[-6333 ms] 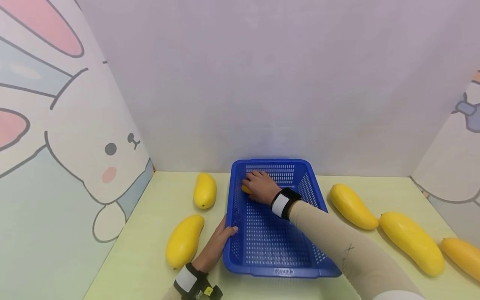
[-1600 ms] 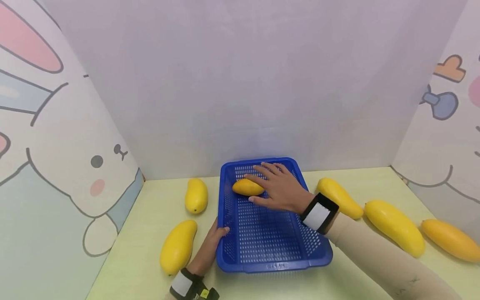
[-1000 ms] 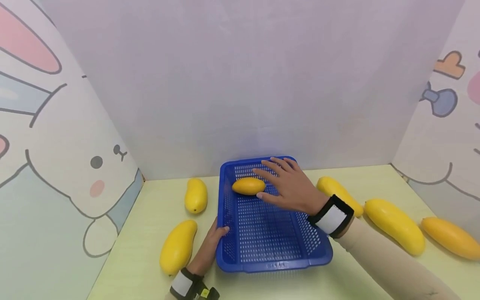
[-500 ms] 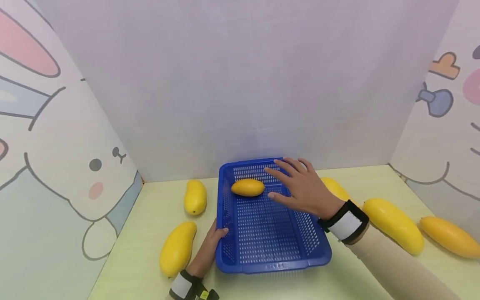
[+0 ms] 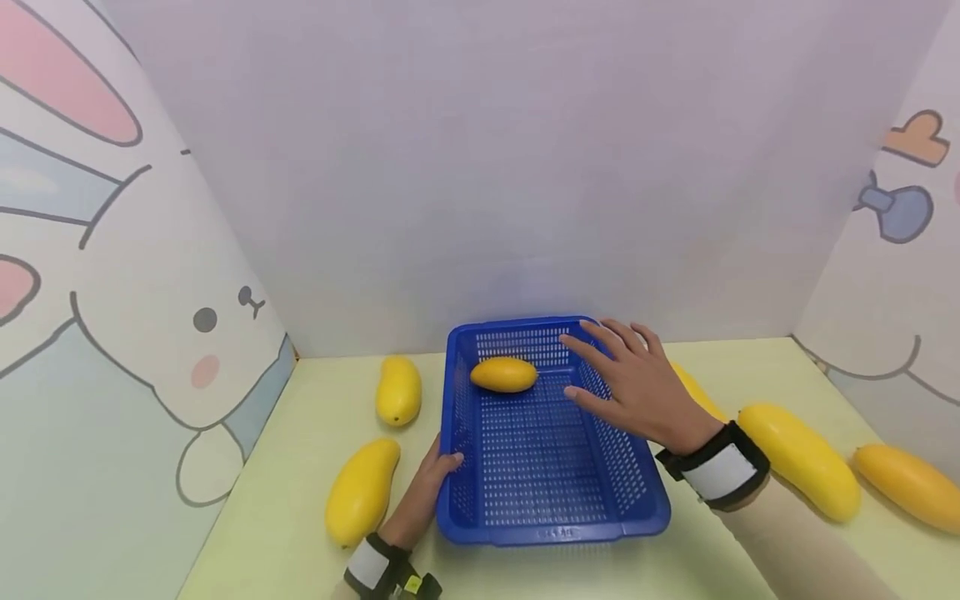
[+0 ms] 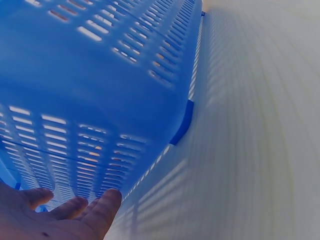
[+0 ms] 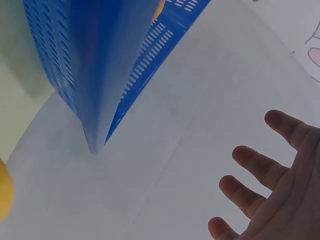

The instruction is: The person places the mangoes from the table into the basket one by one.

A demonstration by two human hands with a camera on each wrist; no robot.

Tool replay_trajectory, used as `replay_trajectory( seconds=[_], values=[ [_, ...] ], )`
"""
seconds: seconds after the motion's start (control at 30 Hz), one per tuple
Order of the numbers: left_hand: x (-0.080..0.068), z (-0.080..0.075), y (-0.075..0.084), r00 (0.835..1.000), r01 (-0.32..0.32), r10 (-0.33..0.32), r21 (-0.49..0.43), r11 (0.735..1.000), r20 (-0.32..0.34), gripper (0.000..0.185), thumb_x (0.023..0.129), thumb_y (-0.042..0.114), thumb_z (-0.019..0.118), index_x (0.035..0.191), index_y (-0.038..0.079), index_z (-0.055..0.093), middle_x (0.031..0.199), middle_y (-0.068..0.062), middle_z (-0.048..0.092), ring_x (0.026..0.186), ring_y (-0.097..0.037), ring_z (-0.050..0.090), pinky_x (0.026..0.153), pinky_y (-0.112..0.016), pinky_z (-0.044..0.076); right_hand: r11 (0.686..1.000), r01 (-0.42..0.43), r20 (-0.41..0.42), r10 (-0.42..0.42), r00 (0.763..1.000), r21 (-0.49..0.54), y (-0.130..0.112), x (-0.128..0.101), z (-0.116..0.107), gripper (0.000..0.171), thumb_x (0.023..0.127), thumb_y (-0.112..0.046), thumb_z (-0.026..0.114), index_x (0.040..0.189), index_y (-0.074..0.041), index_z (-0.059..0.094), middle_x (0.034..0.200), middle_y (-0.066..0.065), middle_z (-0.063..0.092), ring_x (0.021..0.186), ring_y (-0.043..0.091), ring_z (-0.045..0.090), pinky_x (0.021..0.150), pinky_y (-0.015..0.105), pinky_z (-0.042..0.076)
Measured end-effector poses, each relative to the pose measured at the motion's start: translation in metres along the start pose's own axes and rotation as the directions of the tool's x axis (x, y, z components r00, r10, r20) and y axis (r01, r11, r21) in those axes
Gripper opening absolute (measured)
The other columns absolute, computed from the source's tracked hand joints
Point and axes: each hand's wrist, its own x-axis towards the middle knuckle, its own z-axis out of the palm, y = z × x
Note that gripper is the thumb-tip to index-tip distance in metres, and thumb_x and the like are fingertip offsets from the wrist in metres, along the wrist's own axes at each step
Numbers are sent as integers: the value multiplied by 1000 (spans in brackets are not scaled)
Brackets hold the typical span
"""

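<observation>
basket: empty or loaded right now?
Loaded, barely: one mango lies on the floor of the blue basket near its far end. The right hand hovers open beside it; the left hand holds the basket's near-left rim.

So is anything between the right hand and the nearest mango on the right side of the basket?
Nothing visible. The right hand, fingers spread, hovers over the basket's right wall, with that mango partly hidden just behind it.

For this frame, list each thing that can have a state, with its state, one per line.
Blue basket: upright on the table, one mango inside.
Mango in basket: lying on its side near the far wall, untouched.
Left hand: holds the basket's left rim.
Right hand: open, fingers spread, above the basket's right side.
Mangoes on the table: lying loose, outside the basket.
</observation>
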Motion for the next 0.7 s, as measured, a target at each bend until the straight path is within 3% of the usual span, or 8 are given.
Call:
replay_trajectory(
  seconds=[0.17,0.37,0.7],
  values=[
    [2,-1,0,1000,7,-7,9,1000,1,71,105,30,38,165,17,2,168,-18,10,150,-41,18,117,-65,15,1000,-16,-14,16,1000,-2,2,-7,-1,73,97,-66,46,149,-16,52,153,19,44,140,43,35,112,67,21],
    [1,1,-1,1000,9,-9,11,1000,-7,70,105,28,37,164,16,3,168,-18,9,151,-41,14,117,-65,11,999,-46,-17,46,999,9,5,-16,2,71,96,-63,50,149,-16,52,153,19,45,141,43,34,111,68,21],
    [2,0,-1,1000,25,-25,-4,1000,-8,70,105,33,37,165,19,3,167,-17,11,149,-41,20,116,-66,15,996,-82,-23,83,996,29,10,-31,6,69,94,-58,58,149,-17,52,151,20,46,140,44,34,109,68,23]
  ],
)
